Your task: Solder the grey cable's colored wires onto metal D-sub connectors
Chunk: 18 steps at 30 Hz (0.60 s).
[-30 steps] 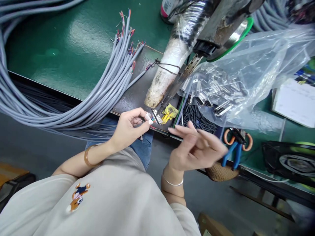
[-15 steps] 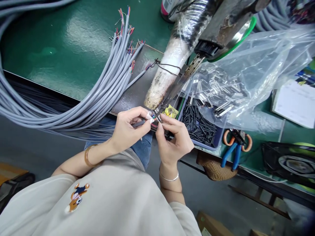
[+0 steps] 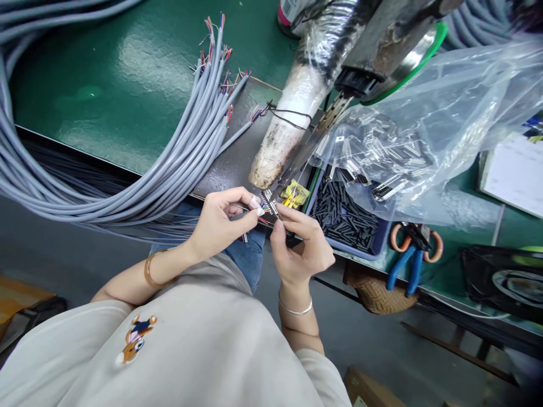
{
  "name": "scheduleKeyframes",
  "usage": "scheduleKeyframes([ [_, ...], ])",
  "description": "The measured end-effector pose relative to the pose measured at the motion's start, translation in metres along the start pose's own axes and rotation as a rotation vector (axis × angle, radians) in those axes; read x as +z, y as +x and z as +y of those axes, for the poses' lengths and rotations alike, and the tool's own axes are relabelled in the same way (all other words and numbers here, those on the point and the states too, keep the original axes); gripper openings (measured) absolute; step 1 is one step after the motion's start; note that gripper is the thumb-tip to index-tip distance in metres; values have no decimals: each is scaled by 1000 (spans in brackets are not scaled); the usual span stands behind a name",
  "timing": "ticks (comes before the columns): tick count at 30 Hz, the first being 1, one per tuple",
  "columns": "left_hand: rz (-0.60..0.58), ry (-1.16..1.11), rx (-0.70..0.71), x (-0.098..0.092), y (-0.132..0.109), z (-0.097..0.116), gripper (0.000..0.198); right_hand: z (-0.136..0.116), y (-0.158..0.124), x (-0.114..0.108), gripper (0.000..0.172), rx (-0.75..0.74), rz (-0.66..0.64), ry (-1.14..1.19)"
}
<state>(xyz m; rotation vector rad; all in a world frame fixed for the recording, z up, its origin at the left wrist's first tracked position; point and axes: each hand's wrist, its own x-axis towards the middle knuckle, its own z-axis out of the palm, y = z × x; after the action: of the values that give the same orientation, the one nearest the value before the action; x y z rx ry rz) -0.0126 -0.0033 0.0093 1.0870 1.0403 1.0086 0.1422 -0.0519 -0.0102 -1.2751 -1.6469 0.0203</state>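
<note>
L hand (image 3: 224, 223) pinches coloured wires (image 3: 264, 210) near ends, prob. for control. R hand (image 3: 302, 243), fingertips closed on connector (image 3: 271, 205) end, apparently steadying it betw. hands. Tray (image 3: 380, 240) w/ black tubes (image 3: 339, 212) right of R hand, prob. for easy reach.

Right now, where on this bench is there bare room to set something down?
Widest: the green tabletop inside the curve of the gray cables. Another green patch lies between those cables and the wrapped tube, with a smaller patch of dark board below. It's crowded around the left hand, right hand and connector, and at the blue tray and plastic bag.
</note>
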Motion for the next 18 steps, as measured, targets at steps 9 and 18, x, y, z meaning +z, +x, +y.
scheduleKeyframes([
  [9, -445, -331, -387, -15, -5, 9, 28, 20, -21, -6, 12, -124, -60, 89],
  [18, -337, 20, 256, -18, -22, 0, 7, -14, 0, -10, 16, 515, -53, 355],
])
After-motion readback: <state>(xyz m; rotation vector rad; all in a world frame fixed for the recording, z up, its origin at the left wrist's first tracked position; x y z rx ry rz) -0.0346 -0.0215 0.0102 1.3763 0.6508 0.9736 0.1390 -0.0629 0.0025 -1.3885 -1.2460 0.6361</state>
